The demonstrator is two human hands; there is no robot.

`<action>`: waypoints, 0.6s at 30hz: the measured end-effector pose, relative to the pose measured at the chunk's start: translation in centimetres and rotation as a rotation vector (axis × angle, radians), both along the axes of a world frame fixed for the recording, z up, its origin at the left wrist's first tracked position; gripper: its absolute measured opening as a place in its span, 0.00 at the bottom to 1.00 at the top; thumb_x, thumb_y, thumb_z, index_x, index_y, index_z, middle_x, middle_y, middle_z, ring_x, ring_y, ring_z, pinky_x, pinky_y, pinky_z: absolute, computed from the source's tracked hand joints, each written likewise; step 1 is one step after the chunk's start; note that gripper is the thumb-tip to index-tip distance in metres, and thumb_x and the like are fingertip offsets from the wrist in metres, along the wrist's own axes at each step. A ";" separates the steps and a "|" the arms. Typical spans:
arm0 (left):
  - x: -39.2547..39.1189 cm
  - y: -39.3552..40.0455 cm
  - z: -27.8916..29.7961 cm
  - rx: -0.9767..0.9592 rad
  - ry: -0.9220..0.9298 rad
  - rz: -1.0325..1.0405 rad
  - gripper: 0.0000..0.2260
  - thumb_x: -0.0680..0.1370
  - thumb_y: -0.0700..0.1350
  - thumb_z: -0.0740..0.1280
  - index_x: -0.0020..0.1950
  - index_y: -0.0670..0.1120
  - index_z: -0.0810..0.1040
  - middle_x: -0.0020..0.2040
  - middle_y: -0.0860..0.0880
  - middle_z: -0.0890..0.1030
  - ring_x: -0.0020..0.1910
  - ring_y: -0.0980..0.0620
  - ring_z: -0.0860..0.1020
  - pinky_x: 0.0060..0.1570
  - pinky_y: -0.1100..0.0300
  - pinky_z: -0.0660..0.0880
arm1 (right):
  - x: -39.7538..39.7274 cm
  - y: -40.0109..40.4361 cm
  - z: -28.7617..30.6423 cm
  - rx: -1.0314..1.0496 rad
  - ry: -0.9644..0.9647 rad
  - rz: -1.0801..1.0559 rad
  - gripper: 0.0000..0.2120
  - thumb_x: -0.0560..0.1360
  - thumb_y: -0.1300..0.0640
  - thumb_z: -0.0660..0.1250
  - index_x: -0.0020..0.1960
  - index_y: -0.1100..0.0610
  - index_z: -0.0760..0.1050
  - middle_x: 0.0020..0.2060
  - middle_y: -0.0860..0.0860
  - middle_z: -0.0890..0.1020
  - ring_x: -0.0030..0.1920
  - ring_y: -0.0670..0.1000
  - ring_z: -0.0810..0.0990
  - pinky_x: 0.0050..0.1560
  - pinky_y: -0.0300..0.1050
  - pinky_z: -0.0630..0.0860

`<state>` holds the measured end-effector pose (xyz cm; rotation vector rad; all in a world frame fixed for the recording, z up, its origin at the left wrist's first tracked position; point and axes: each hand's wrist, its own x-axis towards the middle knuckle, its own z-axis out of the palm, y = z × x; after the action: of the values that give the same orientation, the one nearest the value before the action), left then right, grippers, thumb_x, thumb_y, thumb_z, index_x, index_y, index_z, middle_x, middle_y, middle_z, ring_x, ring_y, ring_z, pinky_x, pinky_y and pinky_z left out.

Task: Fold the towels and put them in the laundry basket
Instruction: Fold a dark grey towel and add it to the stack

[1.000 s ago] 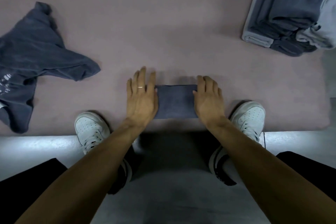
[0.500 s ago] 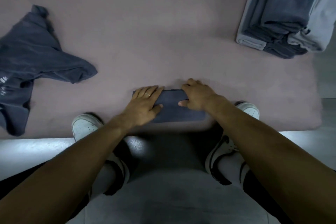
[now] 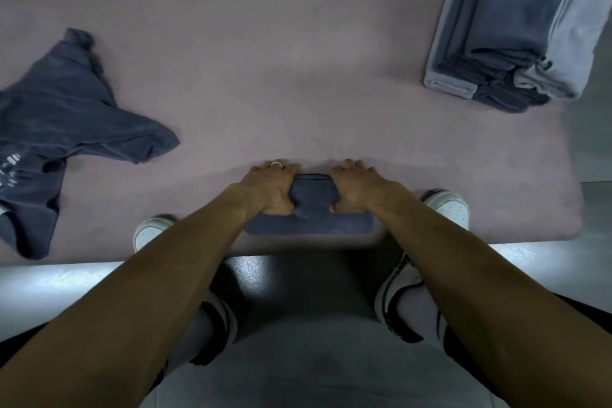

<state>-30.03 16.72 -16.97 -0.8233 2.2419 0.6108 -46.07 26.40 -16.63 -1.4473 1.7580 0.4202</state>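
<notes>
Judging largest first, the stack of folded towels (image 3: 516, 33) far right of both hands looks done; the crumpled towel (image 3: 66, 116) far left remains. Between them, left hand (image 3: 273, 185) and right hand (image 3: 356, 185) each grip the small folded towel (image 3: 311, 209). No basket is identifiable.

Two hands, left (image 3: 273, 184) and right (image 3: 356, 184), one folded towel (image 3: 311, 212), one crumpled dark garment (image 3: 63, 129) at nine o'clock, one towel stack (image 3: 516, 30) at two o'clock, two white sneakers (image 3: 448, 207).
</notes>
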 end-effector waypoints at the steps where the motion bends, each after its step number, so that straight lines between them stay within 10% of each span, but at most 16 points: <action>1: 0.1 0.3 0.0 -0.017 0.002 -0.003 0.34 0.70 0.55 0.71 0.73 0.49 0.63 0.69 0.43 0.67 0.69 0.43 0.65 0.66 0.49 0.64 | 0.1 0.1 0.0 -0.006 0.004 0.002 0.28 0.73 0.49 0.69 0.69 0.56 0.66 0.64 0.57 0.67 0.66 0.58 0.65 0.69 0.55 0.63; 18: 3.7 6.8 7.8 -0.413 0.174 -0.205 0.23 0.73 0.58 0.65 0.62 0.47 0.71 0.58 0.47 0.77 0.58 0.45 0.74 0.63 0.53 0.61 | 1.0 7.3 5.4 -0.401 0.199 0.062 0.27 0.72 0.51 0.67 0.69 0.55 0.64 0.61 0.55 0.74 0.60 0.57 0.74 0.62 0.49 0.65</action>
<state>-26.30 23.54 -9.21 -0.7416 2.6178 0.1249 -45.10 33.65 -11.26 -1.7929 2.0444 0.2587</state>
